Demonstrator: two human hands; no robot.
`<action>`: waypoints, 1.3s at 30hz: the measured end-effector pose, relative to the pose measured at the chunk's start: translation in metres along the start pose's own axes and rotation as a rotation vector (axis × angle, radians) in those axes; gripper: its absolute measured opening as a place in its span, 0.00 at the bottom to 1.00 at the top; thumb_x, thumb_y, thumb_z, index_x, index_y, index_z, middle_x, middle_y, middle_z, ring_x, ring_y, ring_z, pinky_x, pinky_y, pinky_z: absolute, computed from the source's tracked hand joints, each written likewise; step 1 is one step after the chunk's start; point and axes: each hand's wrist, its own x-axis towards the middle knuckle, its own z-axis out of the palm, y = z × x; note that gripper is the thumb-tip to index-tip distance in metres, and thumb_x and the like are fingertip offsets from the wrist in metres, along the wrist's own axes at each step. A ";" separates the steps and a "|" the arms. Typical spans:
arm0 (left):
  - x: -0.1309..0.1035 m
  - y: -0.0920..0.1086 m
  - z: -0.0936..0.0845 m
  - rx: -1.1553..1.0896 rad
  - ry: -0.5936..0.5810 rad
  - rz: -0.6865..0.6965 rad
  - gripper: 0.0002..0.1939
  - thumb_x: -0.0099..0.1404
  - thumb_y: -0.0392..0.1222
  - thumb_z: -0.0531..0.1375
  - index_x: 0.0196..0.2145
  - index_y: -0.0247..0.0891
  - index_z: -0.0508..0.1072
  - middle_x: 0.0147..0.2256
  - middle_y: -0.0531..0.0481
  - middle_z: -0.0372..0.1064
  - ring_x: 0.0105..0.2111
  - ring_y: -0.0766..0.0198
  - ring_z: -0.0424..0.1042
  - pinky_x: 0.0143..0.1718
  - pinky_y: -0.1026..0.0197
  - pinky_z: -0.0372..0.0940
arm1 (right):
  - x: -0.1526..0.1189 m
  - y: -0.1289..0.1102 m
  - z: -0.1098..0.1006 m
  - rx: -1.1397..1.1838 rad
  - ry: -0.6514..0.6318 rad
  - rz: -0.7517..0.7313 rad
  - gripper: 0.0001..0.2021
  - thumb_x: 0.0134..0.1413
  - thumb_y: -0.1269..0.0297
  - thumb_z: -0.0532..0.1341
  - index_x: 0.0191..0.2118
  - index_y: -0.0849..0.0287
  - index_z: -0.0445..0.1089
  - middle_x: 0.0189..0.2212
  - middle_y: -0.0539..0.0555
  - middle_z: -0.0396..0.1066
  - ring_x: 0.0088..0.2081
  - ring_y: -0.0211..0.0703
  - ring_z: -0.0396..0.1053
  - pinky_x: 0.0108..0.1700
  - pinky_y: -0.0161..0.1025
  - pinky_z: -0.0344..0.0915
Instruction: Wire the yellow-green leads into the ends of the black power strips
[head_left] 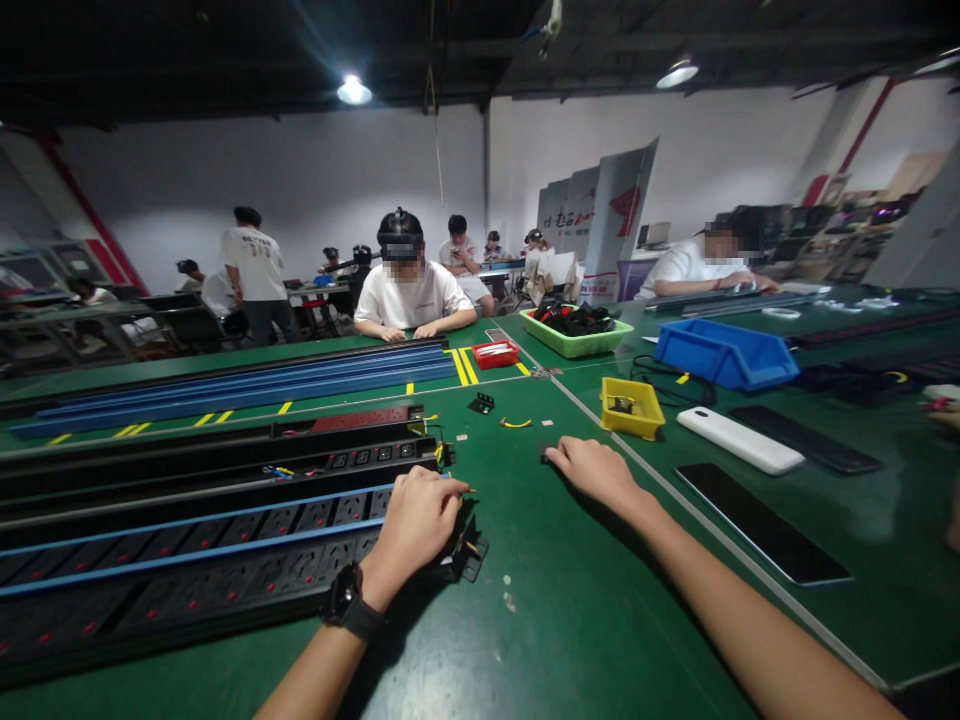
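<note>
My left hand [417, 515], with a black watch on the wrist, lies over the end of a long black power strip [262, 575] with blue edging. Its fingers are curled, the index finger points right beside a short wire end, and what they hold is hidden. A black end plate [470, 555] juts from the strip below this hand. Further right, my right hand [594, 470] is closed at the tabletop, fingertips on a small black part [547, 455]. A black bracket [482, 403] and a short yellow wire [516, 424] lie beyond both hands.
More strip housings [225, 450] lie behind, near blue rails [247, 385]. A yellow bin [631, 408], red box [495, 355], green basket [574, 335] and blue bin [726, 352] stand on the green table. A white power bank [739, 440] and phone [761, 522] lie right. A person [412, 295] sits opposite.
</note>
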 end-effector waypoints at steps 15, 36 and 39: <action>0.003 0.001 -0.001 -0.026 0.015 -0.008 0.19 0.69 0.38 0.54 0.44 0.49 0.84 0.39 0.51 0.81 0.44 0.53 0.73 0.46 0.53 0.63 | -0.005 -0.039 0.043 0.626 -0.020 -0.419 0.09 0.57 0.72 0.60 0.39 0.59 0.78 0.35 0.54 0.79 0.37 0.46 0.75 0.40 0.38 0.65; 0.002 0.000 0.003 -0.089 0.077 -0.054 0.15 0.66 0.36 0.56 0.46 0.43 0.79 0.35 0.50 0.79 0.42 0.55 0.74 0.45 0.56 0.62 | -0.030 -0.077 0.053 0.521 0.063 -0.641 0.15 0.62 0.64 0.68 0.53 0.59 0.73 0.41 0.56 0.73 0.46 0.50 0.69 0.48 0.44 0.66; 0.001 -0.001 0.004 -0.096 0.083 -0.062 0.14 0.66 0.35 0.56 0.44 0.42 0.79 0.35 0.49 0.79 0.42 0.55 0.74 0.44 0.56 0.62 | -0.030 -0.075 0.053 0.519 0.047 -0.663 0.14 0.64 0.64 0.67 0.54 0.58 0.73 0.43 0.56 0.74 0.48 0.51 0.69 0.50 0.45 0.66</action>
